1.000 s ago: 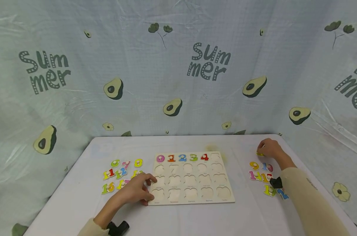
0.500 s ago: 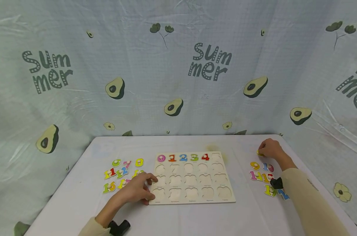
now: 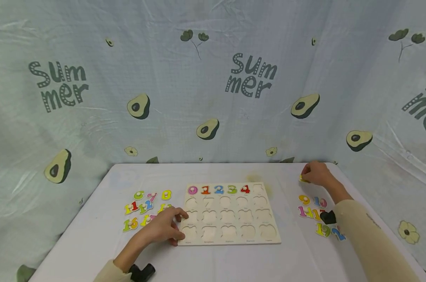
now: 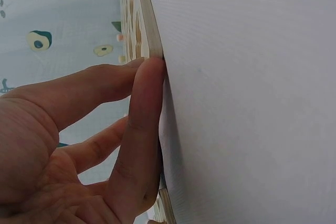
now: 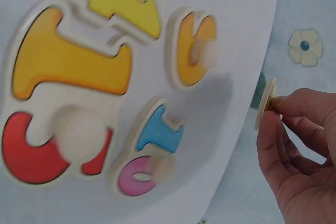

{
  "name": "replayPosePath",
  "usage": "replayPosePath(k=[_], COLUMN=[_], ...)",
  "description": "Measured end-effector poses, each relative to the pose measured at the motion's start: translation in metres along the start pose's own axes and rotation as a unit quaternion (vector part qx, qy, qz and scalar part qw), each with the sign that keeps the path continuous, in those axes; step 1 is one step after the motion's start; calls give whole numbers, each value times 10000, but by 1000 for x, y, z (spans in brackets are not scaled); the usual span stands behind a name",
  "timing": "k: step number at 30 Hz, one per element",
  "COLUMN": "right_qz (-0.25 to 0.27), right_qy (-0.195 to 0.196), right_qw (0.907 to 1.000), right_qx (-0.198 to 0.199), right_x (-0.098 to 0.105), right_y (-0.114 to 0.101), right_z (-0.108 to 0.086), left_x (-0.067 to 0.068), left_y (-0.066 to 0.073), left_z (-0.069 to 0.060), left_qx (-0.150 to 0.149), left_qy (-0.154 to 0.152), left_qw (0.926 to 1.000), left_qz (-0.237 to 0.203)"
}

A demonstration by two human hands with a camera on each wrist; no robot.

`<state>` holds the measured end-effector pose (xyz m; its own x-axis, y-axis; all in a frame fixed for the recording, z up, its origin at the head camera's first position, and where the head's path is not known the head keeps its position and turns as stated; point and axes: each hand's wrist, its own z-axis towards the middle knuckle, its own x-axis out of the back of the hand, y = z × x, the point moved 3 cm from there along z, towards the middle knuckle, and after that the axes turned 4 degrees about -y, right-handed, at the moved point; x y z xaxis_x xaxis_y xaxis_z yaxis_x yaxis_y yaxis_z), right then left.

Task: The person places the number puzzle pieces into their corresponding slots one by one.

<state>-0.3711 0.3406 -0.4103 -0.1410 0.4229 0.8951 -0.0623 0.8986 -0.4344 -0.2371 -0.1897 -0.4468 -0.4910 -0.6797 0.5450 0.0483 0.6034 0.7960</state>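
Observation:
A wooden number puzzle board [image 3: 234, 215] lies mid-table, with pieces 0 to 4 in its top row and bare recesses below. My left hand [image 3: 165, 225] holds the board's left edge, thumb against the side and a finger on top; the left wrist view shows the thumb [image 4: 147, 93] at the board's edge. At the far right, my right hand [image 3: 318, 174] pinches a yellow puzzle piece [image 3: 303, 179] between thumb and fingers. The piece is edge-on in the right wrist view [image 5: 266, 103], above the table, and its number is hidden.
Loose number pieces lie left of the board, such as the 8 [image 3: 166, 195] and 16 [image 3: 130, 224]. More lie by the right forearm, including the 9 [image 3: 304, 199], 14 [image 3: 305, 212] and 19 [image 3: 322, 230]. A printed curtain [image 3: 163, 78] hangs behind the table.
My right hand has shifted slightly left and up, carrying the yellow piece. The left hand stays on the board's edge.

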Motion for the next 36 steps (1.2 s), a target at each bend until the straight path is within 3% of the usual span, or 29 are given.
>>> replayPosePath(k=[15, 23, 28, 36], right_qz=[-20, 224, 216, 242], right_qy=[220, 110, 104, -172], right_qw=[9956, 9913, 9899, 9923], right_qx=[911, 1289, 1394, 1199], right_x=[-7, -28, -46, -72], right_y=[-72, -107, -119, -129], right_z=[7, 5, 7, 13], left_x=[0, 2, 2, 1], left_y=[1, 0, 0, -2], left_z=[-1, -2, -1, 0], left_qx=[-65, -72, -80, -91], left_qy=[-15, -29, -34, -24], left_qw=[10000, 10000, 9999, 9999], left_qz=[40, 50, 62, 106])
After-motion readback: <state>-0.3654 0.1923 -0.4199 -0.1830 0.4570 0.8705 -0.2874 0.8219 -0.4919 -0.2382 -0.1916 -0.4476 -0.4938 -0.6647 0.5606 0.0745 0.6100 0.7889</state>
